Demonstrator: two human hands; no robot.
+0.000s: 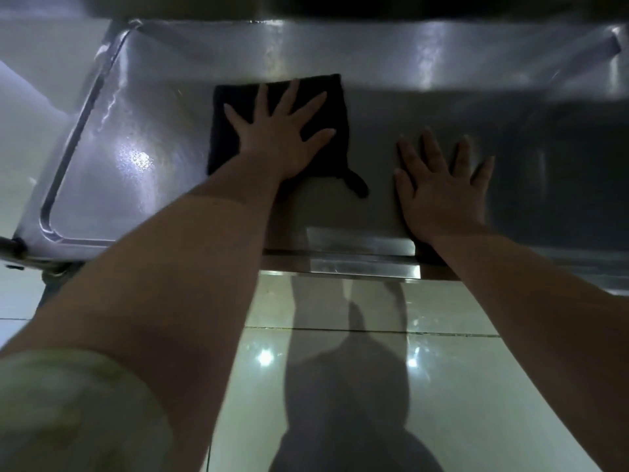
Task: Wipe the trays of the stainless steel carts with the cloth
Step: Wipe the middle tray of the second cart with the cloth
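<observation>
A stainless steel cart tray (143,131) with a raised rim fills the upper half of the head view. A dark folded cloth (235,131) lies flat on the tray, left of its middle. My left hand (282,131) presses on the cloth with fingers spread and straight. My right hand (442,185) lies flat on the bare steel to the right of the cloth, fingers spread, near the tray's front edge. A corner of the cloth sticks out toward my right hand.
A higher shelf of the cart (340,8) hangs dark over the tray's far side. The cart's corner post (13,247) stands at the left. Glossy pale floor tiles (340,369) lie below the front rim, with my shadow on them.
</observation>
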